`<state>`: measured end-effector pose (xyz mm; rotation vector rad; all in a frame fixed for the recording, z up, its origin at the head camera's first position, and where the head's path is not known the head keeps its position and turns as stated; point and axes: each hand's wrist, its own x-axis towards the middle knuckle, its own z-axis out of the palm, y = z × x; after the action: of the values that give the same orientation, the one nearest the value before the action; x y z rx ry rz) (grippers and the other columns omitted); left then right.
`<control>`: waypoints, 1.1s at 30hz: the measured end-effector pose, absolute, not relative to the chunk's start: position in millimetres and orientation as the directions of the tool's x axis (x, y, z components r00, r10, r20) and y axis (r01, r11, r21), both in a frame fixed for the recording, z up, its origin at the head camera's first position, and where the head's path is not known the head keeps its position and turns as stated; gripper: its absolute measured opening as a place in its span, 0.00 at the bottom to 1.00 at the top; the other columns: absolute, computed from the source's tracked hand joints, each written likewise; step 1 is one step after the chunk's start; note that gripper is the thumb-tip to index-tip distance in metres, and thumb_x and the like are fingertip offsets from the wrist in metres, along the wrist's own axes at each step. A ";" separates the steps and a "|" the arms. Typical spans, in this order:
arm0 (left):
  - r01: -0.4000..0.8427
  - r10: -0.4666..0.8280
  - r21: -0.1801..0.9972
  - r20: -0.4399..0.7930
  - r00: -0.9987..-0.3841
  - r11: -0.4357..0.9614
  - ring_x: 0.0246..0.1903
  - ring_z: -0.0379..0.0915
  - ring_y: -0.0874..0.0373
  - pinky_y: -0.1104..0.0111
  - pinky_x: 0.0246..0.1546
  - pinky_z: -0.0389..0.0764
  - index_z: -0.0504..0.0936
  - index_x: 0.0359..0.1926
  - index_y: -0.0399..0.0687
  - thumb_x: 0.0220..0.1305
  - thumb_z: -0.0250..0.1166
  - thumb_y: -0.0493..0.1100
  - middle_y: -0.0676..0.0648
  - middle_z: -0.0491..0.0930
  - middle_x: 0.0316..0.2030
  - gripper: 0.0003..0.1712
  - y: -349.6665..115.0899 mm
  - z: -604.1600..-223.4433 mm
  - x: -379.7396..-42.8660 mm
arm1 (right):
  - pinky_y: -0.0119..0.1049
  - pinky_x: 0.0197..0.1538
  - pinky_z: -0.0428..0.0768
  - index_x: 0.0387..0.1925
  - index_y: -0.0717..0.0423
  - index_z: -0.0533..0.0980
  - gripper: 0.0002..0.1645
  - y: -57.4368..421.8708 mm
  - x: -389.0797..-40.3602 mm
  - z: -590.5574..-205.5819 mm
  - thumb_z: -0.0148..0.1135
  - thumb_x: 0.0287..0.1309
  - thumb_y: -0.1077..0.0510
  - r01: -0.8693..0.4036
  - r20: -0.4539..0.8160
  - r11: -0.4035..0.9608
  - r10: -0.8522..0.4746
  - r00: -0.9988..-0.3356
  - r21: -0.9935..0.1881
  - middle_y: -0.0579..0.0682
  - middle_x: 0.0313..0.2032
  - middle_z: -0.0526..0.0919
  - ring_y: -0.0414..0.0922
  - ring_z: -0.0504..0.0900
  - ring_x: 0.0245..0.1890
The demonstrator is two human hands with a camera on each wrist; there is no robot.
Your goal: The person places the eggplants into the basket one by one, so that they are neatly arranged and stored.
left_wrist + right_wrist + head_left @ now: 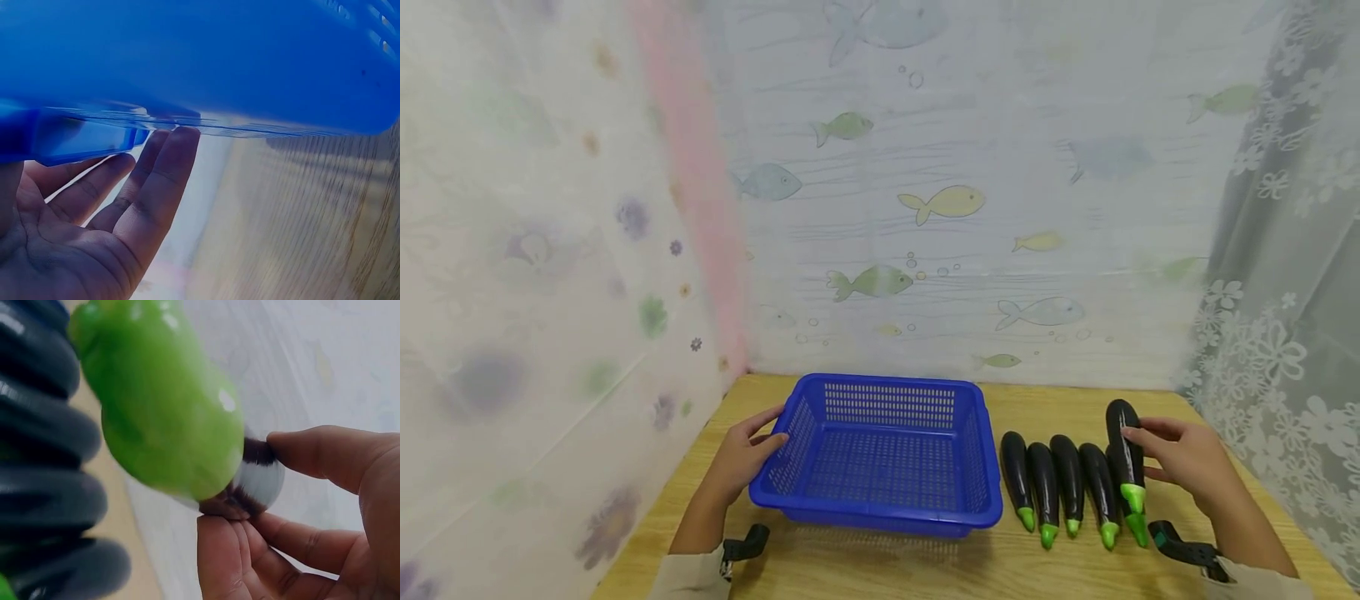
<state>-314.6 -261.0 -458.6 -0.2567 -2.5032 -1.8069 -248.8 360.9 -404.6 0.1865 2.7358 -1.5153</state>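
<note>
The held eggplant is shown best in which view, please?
The head view: the held eggplant shows end to end. The right wrist view shows mostly its green cap, close up; the left wrist view, none.

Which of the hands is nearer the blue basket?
Left. The left hand grips the blue basket at its left rim; the right hand is apart from it, off to its right beyond the eggplant row, holding another eggplant.

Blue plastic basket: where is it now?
The blue plastic basket is at the head view's lower centre, between the left hand, which grips it, and the eggplants to its right.
</note>
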 end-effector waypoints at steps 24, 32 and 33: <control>0.161 0.077 0.923 0.143 -0.987 0.351 0.60 0.66 0.33 0.54 0.42 0.83 0.67 0.67 0.56 0.63 0.64 0.47 0.42 0.60 0.69 0.32 -258.3 -459.4 -309.5 | 0.45 0.44 0.84 0.66 0.63 0.61 0.48 277.0 -285.3 -366.9 0.61 0.56 0.36 0.019 -0.020 0.459 0.003 -1.000 -0.888 0.65 0.61 0.68 0.53 0.79 0.51; 0.175 0.069 0.919 0.161 -0.985 0.353 0.59 0.67 0.33 0.53 0.42 0.83 0.68 0.67 0.54 0.63 0.64 0.46 0.42 0.58 0.70 0.32 -250.1 -457.7 -309.7 | 0.44 0.44 0.84 0.64 0.65 0.63 0.45 251.6 -297.8 -364.6 0.64 0.56 0.40 0.030 -0.039 0.382 -0.016 -0.999 -0.923 0.64 0.60 0.70 0.53 0.79 0.51; 0.174 0.069 0.920 0.160 -0.985 0.350 0.59 0.68 0.33 0.53 0.41 0.83 0.68 0.67 0.54 0.63 0.64 0.46 0.42 0.59 0.70 0.32 -249.3 -457.8 -309.8 | 0.44 0.44 0.84 0.64 0.65 0.63 0.44 248.1 -299.3 -364.8 0.64 0.56 0.41 0.029 -0.039 0.371 -0.020 -0.999 -0.928 0.65 0.59 0.70 0.54 0.80 0.51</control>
<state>-309.8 -249.3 -457.8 -0.2262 -2.5031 -1.7247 -299.3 248.1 -364.8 0.0088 2.5647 -1.7382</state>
